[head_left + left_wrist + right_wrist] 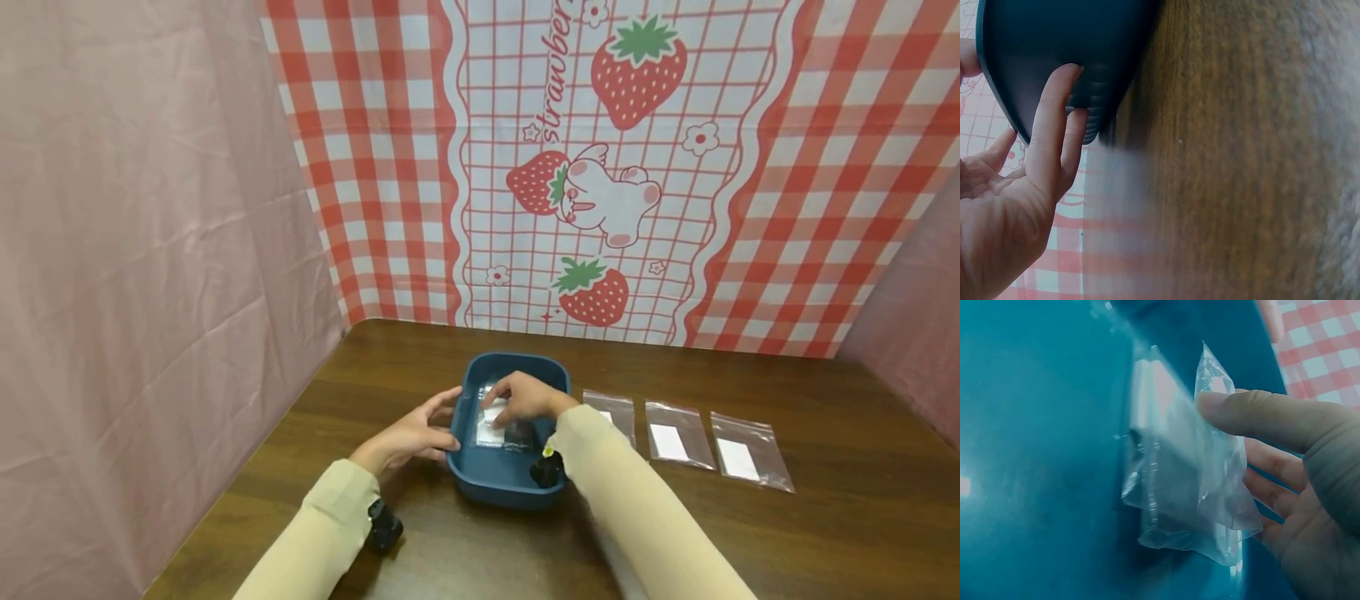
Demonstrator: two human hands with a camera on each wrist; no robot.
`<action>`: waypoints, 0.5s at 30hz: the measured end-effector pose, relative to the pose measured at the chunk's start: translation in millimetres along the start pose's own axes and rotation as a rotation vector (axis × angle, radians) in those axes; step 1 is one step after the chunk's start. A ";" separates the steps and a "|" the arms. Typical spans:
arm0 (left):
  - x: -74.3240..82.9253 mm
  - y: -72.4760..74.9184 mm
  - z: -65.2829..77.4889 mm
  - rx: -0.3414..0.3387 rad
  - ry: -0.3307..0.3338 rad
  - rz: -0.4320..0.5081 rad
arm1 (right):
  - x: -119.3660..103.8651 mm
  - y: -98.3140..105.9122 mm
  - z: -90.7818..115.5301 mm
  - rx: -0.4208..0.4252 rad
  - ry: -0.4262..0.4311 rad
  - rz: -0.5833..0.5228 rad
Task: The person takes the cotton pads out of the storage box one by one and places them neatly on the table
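A blue plastic bin (506, 496) stands on the table. My left hand (408, 433) holds its left side, with fingertips at the rim; two fingers (1054, 119) lie against the outer wall in the left wrist view. Inside the bin, my right hand (528, 396) reaches down from above. Between thumb and fingers it pinches the edge of a clear plastic bag (1225, 481). More clear plastic with white inside, a stack of bags (1160, 425), lies right under it. White pieces (491, 421) show through the plastic in the head view, partly hidden by the right hand.
To the right of the bin, three clear zip bags (701, 437) with white cards lie in a row on the wooden table (847, 467). The nearest is partly hidden by the right sleeve. A red checked strawberry cloth (600, 208) hangs behind; a pink curtain (172, 250) hangs at left.
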State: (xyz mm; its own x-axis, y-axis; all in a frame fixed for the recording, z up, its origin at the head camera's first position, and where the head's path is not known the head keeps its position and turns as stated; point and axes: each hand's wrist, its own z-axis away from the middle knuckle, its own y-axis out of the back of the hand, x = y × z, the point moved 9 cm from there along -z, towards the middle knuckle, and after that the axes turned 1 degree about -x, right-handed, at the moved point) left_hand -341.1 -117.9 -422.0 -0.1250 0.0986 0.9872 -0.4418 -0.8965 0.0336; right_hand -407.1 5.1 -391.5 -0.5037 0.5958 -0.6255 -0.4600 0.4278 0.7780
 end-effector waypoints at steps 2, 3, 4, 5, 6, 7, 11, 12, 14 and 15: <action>0.5 -1.0 -0.4 -0.002 -0.003 -0.001 | -2.2 5.7 2.1 0.023 0.007 -0.008; 0.5 -1.4 -0.5 -0.002 -0.003 -0.002 | -3.5 8.4 3.3 0.033 0.008 -0.016; 0.6 -1.8 -0.6 -0.002 -0.004 -0.003 | -5.4 11.0 4.7 0.042 0.012 -0.022; 0.6 -2.3 -0.8 -0.005 -0.005 -0.003 | -7.3 13.2 5.8 0.049 0.020 -0.028; 0.6 -2.5 -0.6 -0.004 -0.004 -0.003 | -10.1 15.6 7.3 0.055 0.028 -0.032; 0.4 -2.6 -0.6 -0.004 -0.003 -0.003 | -13.1 17.9 9.1 0.062 0.040 -0.034; -0.2 -2.6 -0.3 -0.001 0.001 -0.005 | -23.8 25.9 17.2 0.087 0.075 -0.041; -0.1 -2.6 -0.1 0.000 0.001 -0.005 | -26.5 27.8 19.4 0.094 0.084 -0.044; -0.2 -2.7 0.3 0.001 -0.002 -0.005 | -31.6 31.3 24.3 0.107 0.099 -0.047; -0.3 -2.7 0.6 0.003 -0.003 -0.006 | -34.5 32.8 27.0 0.114 0.111 -0.047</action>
State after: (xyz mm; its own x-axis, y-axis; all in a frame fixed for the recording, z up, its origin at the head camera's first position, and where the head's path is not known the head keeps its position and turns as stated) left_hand -339.3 -115.7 -422.3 -0.1197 0.1030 0.9875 -0.4400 -0.8971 0.0402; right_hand -385.2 16.9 -342.8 -0.5642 0.4970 -0.6593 -0.4022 0.5320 0.7451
